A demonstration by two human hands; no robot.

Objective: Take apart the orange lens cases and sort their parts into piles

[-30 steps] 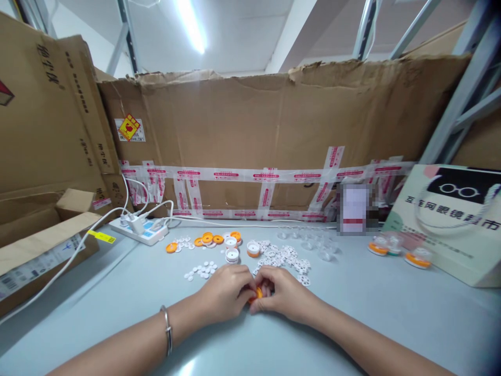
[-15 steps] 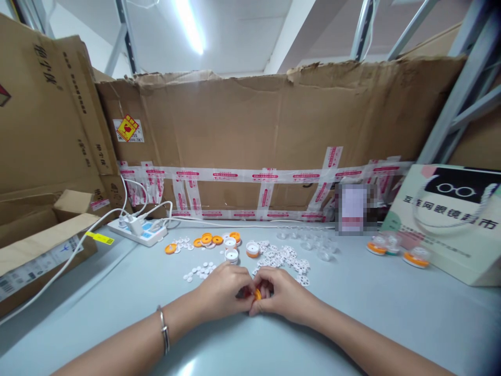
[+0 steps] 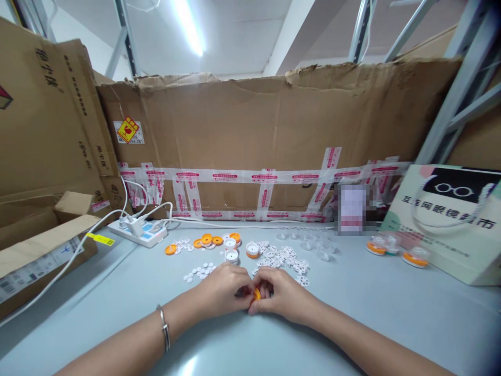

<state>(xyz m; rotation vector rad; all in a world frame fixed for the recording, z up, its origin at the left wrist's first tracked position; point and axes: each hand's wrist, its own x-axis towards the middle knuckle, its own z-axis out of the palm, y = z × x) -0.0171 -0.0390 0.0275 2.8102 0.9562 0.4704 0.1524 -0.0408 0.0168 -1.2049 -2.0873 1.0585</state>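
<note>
My left hand (image 3: pixel 227 292) and my right hand (image 3: pixel 284 295) meet at the middle of the table, fingers closed around a small orange disc (image 3: pixel 257 295). The fingers cover most of the disc, so its far side is hidden. Just beyond my hands stand white round caps (image 3: pixel 231 256) and a white-and-orange round piece (image 3: pixel 252 249). White perforated discs (image 3: pixel 282 256) lie in a loose pile past my right hand. Small white buttons (image 3: pixel 199 271) are scattered beyond my left wrist.
Orange discs (image 3: pixel 206 239) lie farther back, left of centre. Clear plastic domes (image 3: pixel 307 243) stand at the back right, near assembled orange-and-white pieces (image 3: pixel 415 257) and a paper bag (image 3: pixel 446 224). A power strip (image 3: pixel 143 235) with cables and an open carton (image 3: pixel 43 256) occupy the left.
Both hands stay in the same place, still closed around the orange disc. The view has shifted very slightly; nothing else visibly moves.
</note>
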